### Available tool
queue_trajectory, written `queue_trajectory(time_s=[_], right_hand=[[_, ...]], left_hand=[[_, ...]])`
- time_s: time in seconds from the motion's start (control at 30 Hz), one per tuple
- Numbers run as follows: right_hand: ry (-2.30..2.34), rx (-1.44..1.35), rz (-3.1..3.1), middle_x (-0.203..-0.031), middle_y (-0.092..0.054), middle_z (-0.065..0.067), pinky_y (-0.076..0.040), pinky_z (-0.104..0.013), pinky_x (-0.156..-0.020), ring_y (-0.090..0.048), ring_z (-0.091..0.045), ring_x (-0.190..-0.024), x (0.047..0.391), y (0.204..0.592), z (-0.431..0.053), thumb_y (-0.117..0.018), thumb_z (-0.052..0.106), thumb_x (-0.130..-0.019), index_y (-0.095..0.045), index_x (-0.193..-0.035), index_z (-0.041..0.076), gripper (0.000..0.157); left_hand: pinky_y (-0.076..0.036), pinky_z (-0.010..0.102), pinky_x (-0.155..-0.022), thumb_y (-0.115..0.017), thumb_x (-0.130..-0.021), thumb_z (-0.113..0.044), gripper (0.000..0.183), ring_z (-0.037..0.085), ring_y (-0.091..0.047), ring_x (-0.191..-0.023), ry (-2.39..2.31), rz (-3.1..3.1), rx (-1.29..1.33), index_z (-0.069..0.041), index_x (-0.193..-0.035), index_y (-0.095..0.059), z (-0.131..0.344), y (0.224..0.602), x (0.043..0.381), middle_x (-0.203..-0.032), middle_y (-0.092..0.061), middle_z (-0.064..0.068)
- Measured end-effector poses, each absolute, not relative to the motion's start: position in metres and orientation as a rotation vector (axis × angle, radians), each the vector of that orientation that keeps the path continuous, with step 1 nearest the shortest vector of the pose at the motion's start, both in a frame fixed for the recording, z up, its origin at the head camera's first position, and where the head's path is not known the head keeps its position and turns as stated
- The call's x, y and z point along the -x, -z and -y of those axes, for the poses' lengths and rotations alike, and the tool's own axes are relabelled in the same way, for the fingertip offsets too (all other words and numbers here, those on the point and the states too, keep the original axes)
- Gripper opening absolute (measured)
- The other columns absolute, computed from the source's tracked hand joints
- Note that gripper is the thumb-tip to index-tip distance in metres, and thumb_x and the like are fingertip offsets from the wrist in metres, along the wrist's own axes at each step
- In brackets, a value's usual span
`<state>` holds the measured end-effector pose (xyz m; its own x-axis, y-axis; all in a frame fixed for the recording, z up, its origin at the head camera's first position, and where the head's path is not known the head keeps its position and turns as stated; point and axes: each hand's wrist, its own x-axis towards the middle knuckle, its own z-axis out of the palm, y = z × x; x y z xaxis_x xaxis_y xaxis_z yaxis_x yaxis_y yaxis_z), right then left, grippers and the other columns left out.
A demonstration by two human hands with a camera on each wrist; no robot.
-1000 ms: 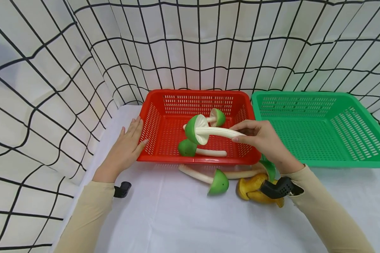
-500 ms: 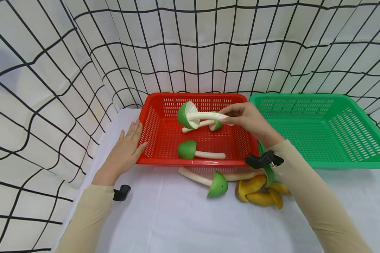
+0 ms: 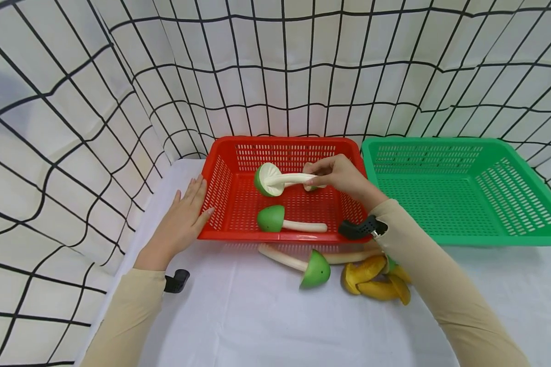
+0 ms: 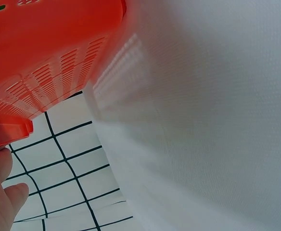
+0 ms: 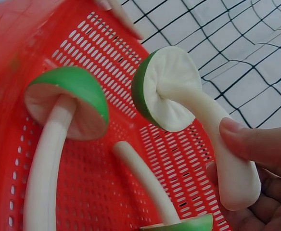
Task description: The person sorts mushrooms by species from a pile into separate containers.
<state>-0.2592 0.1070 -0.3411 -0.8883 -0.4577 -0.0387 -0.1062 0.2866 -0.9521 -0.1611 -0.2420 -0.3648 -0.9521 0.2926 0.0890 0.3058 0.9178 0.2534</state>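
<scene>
My right hand point(image 3: 342, 176) pinches the stem end of a green-capped mushroom point(image 3: 286, 179), thumb on one side and fingers on the other. The mushroom lies sideways over the red basket point(image 3: 239, 235), its pale underside toward the hand. Two similar mushrooms lie in the basket: a front mushroom point(image 3: 271, 219) along the near wall, and a rear one partly hidden by the held mushroom and the right hand. My left hand point(image 3: 179, 221), fingers straight, rests against the basket's left rim; the left wrist view shows its fingertips at the red rim point(image 4: 8, 134).
Right of the red basket stands a green basket point(image 3: 486, 239). On the white cloth in front lie a green-capped mushroom point(image 3: 316, 269), another mushroom's stem point(image 3: 353, 256) and a yellow banana-like bunch point(image 3: 378, 289), partly under the right sleeve. A black grid point(image 3: 321, 65) encloses the back and left.
My right hand has carried the held mushroom left and back over the red basket, then lowered it a little. The left hand stays at the rim.
</scene>
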Motion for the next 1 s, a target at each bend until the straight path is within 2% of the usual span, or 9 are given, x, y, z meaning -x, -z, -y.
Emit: queue_trajectory(time_s=[0.13,0.2,0.27,0.3,0.37,0.63,0.83,1.0], right_hand=[[1.552,0.506,-2.305,-0.104,-0.069,-0.013,-0.054,-0.028,-0.075,-0.057,-0.02,-0.113,0.261,0.346,-0.105,-0.073,0.003,-0.081,-0.07,-0.104,-0.004,0.024],[1.528,0.499,-2.322,-0.108,-0.068,-0.013,-0.053,-0.027,-0.075,-0.055,-0.021,-0.116,0.261,0.347,-0.105,-0.073,0.002,-0.081,-0.07,-0.104,-0.004,0.024],[1.496,0.505,-2.331,-0.107,-0.068,-0.015,-0.053,-0.029,-0.076,-0.059,-0.025,-0.108,0.262,0.348,-0.104,-0.073,0.002,-0.081,-0.07,-0.105,-0.004,0.025],[1.482,0.506,-2.337,-0.107,-0.068,-0.014,-0.053,-0.028,-0.077,-0.057,-0.021,-0.11,0.262,0.348,-0.104,-0.073,0.003,-0.081,-0.07,-0.104,-0.004,0.025],[1.45,0.507,-2.347,-0.101,-0.069,-0.014,-0.052,-0.029,-0.075,-0.06,-0.021,-0.099,0.263,0.35,-0.103,-0.073,0.004,-0.081,-0.071,-0.103,-0.003,0.024],[1.351,0.584,-2.354,-0.088,-0.07,-0.01,-0.05,-0.029,-0.067,-0.06,-0.016,-0.075,0.263,0.352,-0.104,-0.072,0.004,-0.082,-0.07,-0.101,-0.004,0.021],[1.253,0.627,-2.365,-0.085,-0.07,-0.011,-0.049,-0.025,-0.059,-0.059,-0.014,-0.07,0.267,0.355,-0.104,-0.071,0.001,-0.082,-0.07,-0.1,-0.005,0.019],[1.169,0.643,-2.391,-0.088,-0.07,-0.011,-0.051,-0.024,-0.059,-0.061,-0.016,-0.074,0.267,0.357,-0.105,-0.071,0.002,-0.083,-0.069,-0.102,-0.004,0.02]], left_hand=[[-0.004,0.056,-0.112,-0.038,-0.101,-0.032,0.067,0.034,-0.003,-0.143,0.419,3.032,0.475,0.006,-0.148,-0.009,0.241,0.365,0.161,-0.156,-0.005,0.019],[-0.005,0.056,-0.112,-0.037,-0.101,-0.032,0.067,0.034,-0.003,-0.143,0.411,3.032,0.479,0.006,-0.148,-0.008,0.241,0.365,0.161,-0.156,-0.005,0.02],[-0.006,0.057,-0.111,-0.037,-0.101,-0.033,0.067,0.034,-0.003,-0.143,0.405,3.031,0.48,0.006,-0.148,-0.008,0.241,0.365,0.161,-0.156,-0.005,0.02],[-0.006,0.057,-0.111,-0.036,-0.101,-0.033,0.067,0.034,-0.003,-0.143,0.403,3.031,0.479,0.006,-0.148,-0.008,0.241,0.365,0.161,-0.156,-0.005,0.02],[-0.007,0.057,-0.111,-0.036,-0.101,-0.033,0.067,0.034,-0.003,-0.143,0.399,3.032,0.48,0.006,-0.148,-0.008,0.241,0.364,0.161,-0.156,-0.005,0.02],[-0.006,0.057,-0.111,-0.038,-0.1,-0.031,0.067,0.035,-0.004,-0.143,0.417,3.026,0.475,0.006,-0.148,-0.009,0.241,0.365,0.16,-0.156,-0.006,0.02],[-0.006,0.057,-0.111,-0.038,-0.101,-0.031,0.067,0.035,-0.004,-0.143,0.419,3.025,0.47,0.005,-0.148,-0.008,0.24,0.365,0.161,-0.156,-0.005,0.02],[-0.005,0.056,-0.112,-0.037,-0.101,-0.032,0.067,0.035,-0.004,-0.143,0.421,3.021,0.47,0.005,-0.148,-0.008,0.24,0.366,0.162,-0.156,-0.005,0.019]])
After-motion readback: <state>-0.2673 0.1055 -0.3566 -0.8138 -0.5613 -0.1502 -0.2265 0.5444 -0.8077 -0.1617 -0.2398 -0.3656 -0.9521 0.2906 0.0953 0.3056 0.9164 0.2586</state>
